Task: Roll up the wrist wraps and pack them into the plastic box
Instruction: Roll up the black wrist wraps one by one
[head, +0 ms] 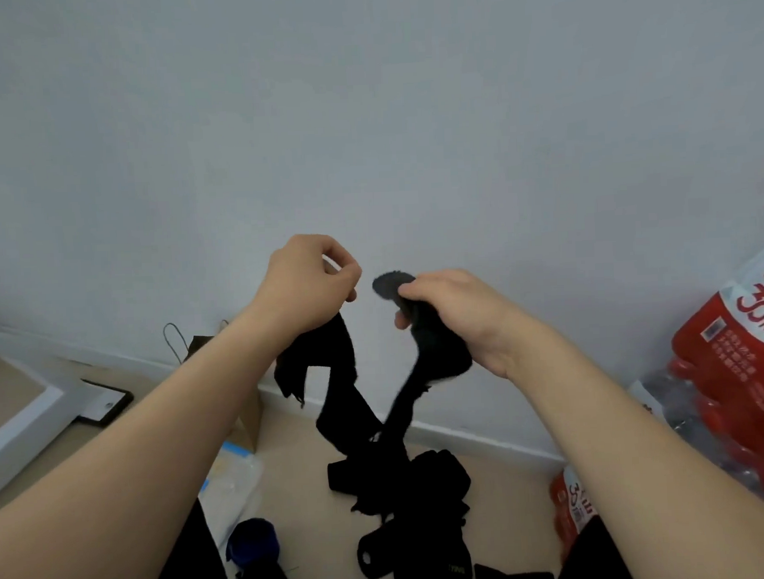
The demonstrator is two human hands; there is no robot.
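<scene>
I hold a long black wrist wrap (346, 404) up in front of the wall with both hands. My left hand (310, 283) pinches one end of it, fingers curled. My right hand (451, 312) grips the other end, where a round dark tab sticks out past my fingers. The middle of the wrap hangs down in a loop towards the floor. Below it lies a pile of more black wraps (406, 489), and a rolled black wrap (378, 552) lies nearer me. A clear plastic box (231, 484) sits on the floor at the lower left.
A brown paper bag (245, 417) stands against the wall behind the box. A blue roll (253, 542) lies near my left knee. Red and white packages (733, 361) are stacked at the right. A white frame (26, 410) and a dark tablet (107, 399) lie at the left.
</scene>
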